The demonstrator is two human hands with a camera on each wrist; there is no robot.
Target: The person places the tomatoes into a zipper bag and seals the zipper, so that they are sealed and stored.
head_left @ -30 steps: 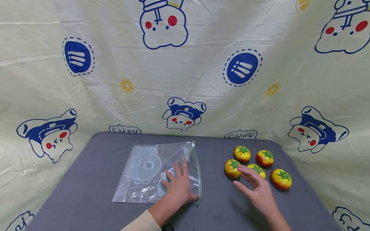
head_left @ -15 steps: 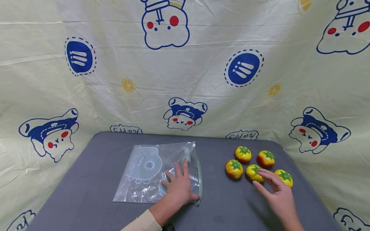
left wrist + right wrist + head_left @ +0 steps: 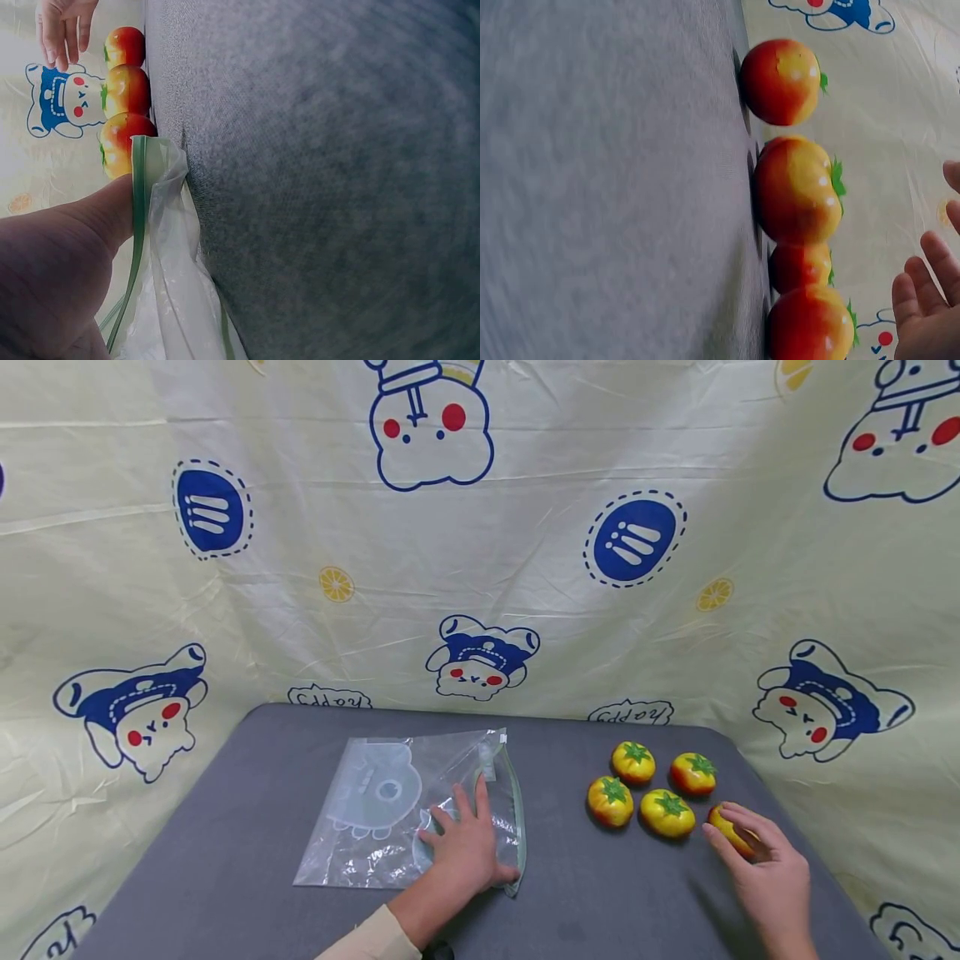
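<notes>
My left hand point(image 3: 467, 850) lies with spread fingers on a clear zip bag point(image 3: 375, 785). Its thumb reaches the bag's green zip edge point(image 3: 139, 202), which stands a little raised in the left wrist view. Several yellow-and-red tomatoes point(image 3: 667, 814) with green star-shaped tops sit in a group on the right. Over the rightmost tomato point(image 3: 722, 821) is my right hand point(image 3: 772, 868), thumb and fingers apart, partly hiding it. In the right wrist view the right hand's fingers point(image 3: 928, 289) appear above the tomatoes, with no contact visible.
A dark grey cloth covers the table point(image 3: 225, 827). Behind and at both sides hangs a pale printed curtain point(image 3: 525, 543). Bare table lies between the bag and the tomatoes.
My right hand has moved rightward, from over the left and middle tomatoes to the rightmost one. The left hand and the bag stay in place.
</notes>
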